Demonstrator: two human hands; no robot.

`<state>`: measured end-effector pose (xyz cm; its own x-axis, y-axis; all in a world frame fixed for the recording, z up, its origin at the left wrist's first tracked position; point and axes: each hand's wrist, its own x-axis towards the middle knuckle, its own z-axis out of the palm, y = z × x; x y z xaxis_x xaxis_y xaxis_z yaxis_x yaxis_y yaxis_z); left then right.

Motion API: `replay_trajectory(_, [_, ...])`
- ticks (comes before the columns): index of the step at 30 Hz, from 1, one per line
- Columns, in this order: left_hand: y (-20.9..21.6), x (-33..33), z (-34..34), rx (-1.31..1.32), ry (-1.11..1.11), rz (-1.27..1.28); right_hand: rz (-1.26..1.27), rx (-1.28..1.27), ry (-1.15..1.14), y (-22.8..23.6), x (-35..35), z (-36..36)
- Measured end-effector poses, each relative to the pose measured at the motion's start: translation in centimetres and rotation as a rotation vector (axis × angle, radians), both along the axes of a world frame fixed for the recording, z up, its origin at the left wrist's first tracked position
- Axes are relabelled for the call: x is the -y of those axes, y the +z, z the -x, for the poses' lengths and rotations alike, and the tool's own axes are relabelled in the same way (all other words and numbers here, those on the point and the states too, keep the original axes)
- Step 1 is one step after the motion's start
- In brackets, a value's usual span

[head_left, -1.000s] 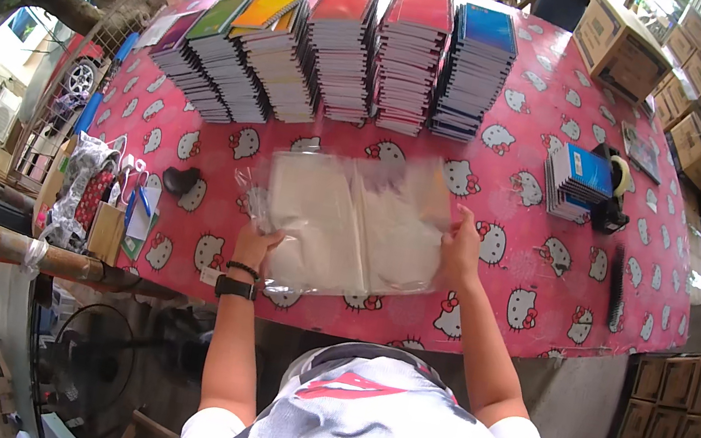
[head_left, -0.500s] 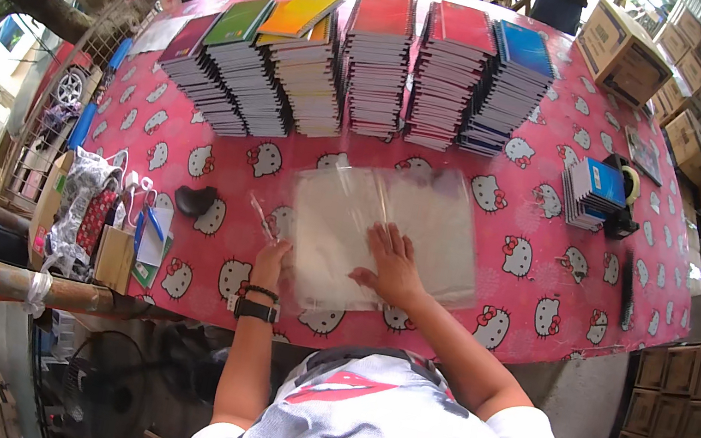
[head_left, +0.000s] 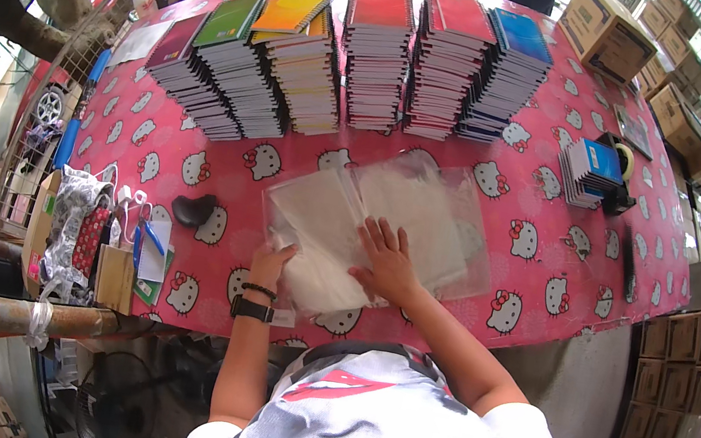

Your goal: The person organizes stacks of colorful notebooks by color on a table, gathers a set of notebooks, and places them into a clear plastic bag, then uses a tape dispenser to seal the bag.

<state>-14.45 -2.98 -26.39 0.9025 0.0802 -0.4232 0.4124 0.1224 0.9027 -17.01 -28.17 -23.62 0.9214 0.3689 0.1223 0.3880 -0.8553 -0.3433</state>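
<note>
Clear plastic sheets [head_left: 444, 221] lie layered on the pink cartoon-print tablecloth in front of me, the left part [head_left: 312, 208] skewed against the layer beneath. My right hand [head_left: 386, 265] rests palm down on their middle, fingers spread. At the left edge my left hand [head_left: 270, 265] has its fingers closed on the clear plastic; a dark watch and a beaded bracelet circle that wrist. Beyond the sheets stand tall stacks of spiral notebooks with red [head_left: 382, 9], yellow [head_left: 294, 10], green [head_left: 229, 21], maroon [head_left: 179, 39] and blue [head_left: 521, 37] covers.
A small blue-covered notebook stack [head_left: 596, 162] stands beside a black tape dispenser [head_left: 620, 201] at right. A dark rounded object [head_left: 193, 210] lies left of the sheets. Blue pens [head_left: 152, 238] and a wooden block [head_left: 115, 279] sit near the left edge. A cardboard box [head_left: 603, 34] occupies the far right corner.
The left part of the plastic has turned out of line with the layer below, its far left corner shifting left. My left hand has turned inward at the edge; my right hand stays on the sheets.
</note>
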Motion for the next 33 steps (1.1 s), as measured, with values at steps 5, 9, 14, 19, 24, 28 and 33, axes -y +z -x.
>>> replay_trajectory(5, [0.2,0.9,0.4,-0.014,0.062,0.012,-0.043,0.068,-0.089,2.3,-2.3,1.1])
replay_trajectory(9, [-0.1,1.4,0.7,0.032,0.030,0.111,-0.177,-0.021,0.219,2.4,-6.9,1.6])
replay_trajectory(14, [1.3,2.3,1.5,-0.088,0.056,0.250,-0.625,-0.217,0.147,-1.4,-6.8,-0.5])
replay_trajectory(19, [1.0,3.7,0.9,-0.076,0.045,0.524,-1.051,-0.607,-0.073,1.4,-3.0,-0.7])
replay_trajectory(24, [-0.4,4.3,-0.8,-0.006,0.049,0.229,-2.135,-0.680,-0.310,1.8,7.4,-1.0])
replay_trajectory(28, [0.7,7.2,-0.8,0.032,-0.003,-0.129,-2.170,-0.113,-0.569,3.8,16.8,1.1])
replay_trajectory(33, [5.2,5.8,-1.7,0.177,-0.051,-0.645,-2.109,-0.015,-0.603,1.0,21.7,3.8])
